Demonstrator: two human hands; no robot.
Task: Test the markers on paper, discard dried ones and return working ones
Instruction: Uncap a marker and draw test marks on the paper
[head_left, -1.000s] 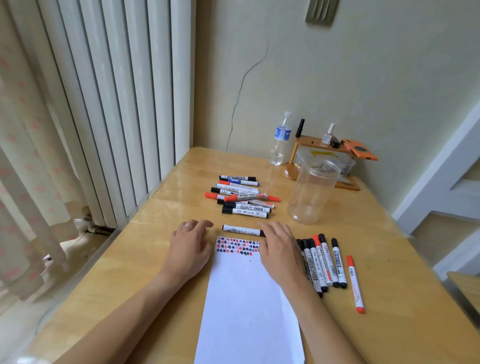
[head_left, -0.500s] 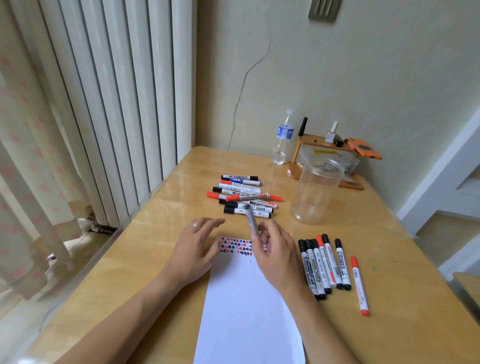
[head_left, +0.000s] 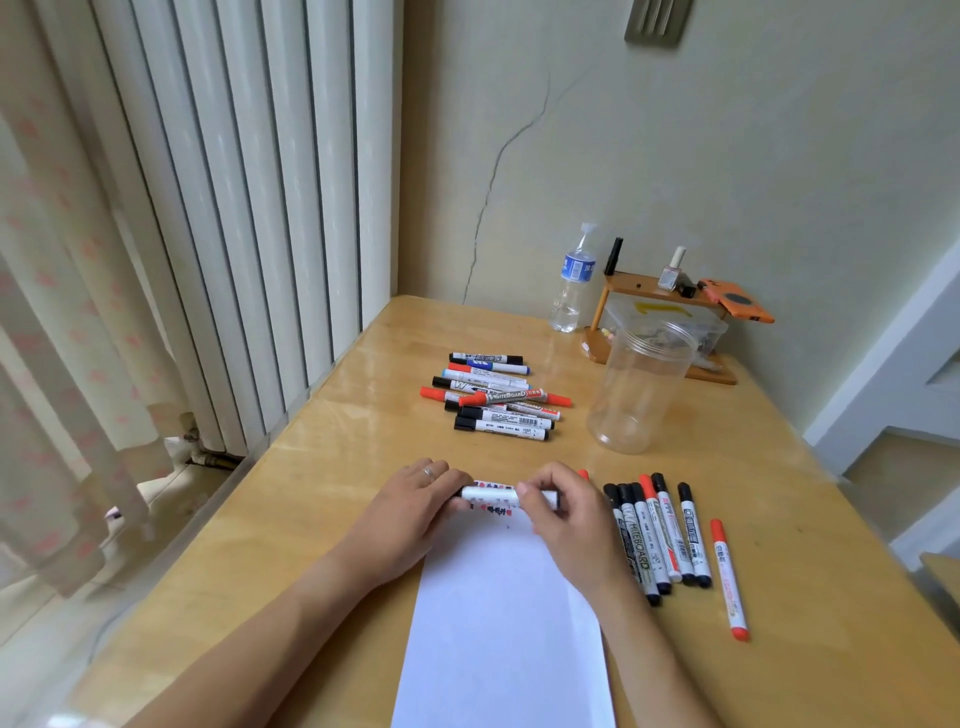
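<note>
1. Since a second ago, the marker (head_left: 493, 493) that lay on the bench (head_left: 322, 467) just beyond the paper (head_left: 506, 623) has been picked up, and both hands have come together on it; half a second ago only the right hand had it, tipped up on end.
2. The marker now lies level, crosswise above the far edge of the paper, white barrel with a black cap at its left end.
3. The left hand (head_left: 410, 512) has its grip on the capped end, fingers curled round it; a ring shows on one finger.
4. The right hand (head_left: 563, 519) grips the barrel's other end, thumb and fingers pinched round it.
5. The paper is a white sheet lying lengthwise toward the person, with rows of small red, black and blue marks along its far edge, partly hidden by the marker.
6. To the right of the paper, a row of markers (head_left: 657, 535) lies side by side on the bench, black and red caps pointing away, with one red marker (head_left: 727, 577) lying a little apart to their right.
7. Farther back, a loose pile of markers (head_left: 493, 397) with black, red and blue caps lies crosswise.
8. A clear plastic jar (head_left: 636, 389) stands upright without a lid, right of the pile.
9. Behind it, by the wall, a water bottle (head_left: 574, 280) stands beside a small wooden shelf (head_left: 660, 296) carrying small items.
</note>
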